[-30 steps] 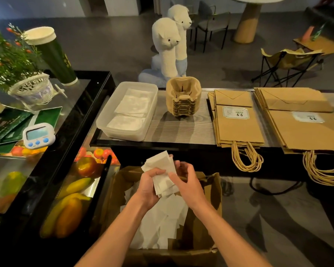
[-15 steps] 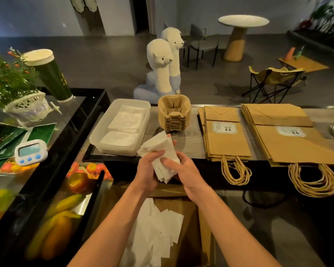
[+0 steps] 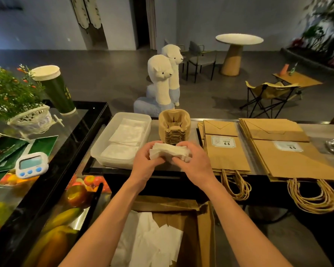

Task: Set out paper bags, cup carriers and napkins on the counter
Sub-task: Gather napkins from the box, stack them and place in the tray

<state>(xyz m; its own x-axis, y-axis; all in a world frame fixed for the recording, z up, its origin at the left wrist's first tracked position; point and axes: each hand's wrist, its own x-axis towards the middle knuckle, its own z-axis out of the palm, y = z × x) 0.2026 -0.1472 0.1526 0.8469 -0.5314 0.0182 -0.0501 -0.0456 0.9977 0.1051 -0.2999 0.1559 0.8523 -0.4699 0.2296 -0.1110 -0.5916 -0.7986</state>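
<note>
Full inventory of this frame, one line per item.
napkin stack: one, white, held in both hands over the counter edge
plastic tub: one, clear, counter left, folded napkins inside
cup carriers: one nested stack, tan, counter middle
paper bags: two stacks, brown, counter right, handles overhanging
cardboard box: one, brown, below counter, loose napkins inside
timer: one, white, on display case at left
cup: one, green, far left
alpaca plush toys: two, white, beyond counter
left hand: one, grips stack's left end
right hand: one, grips stack's right end
</note>
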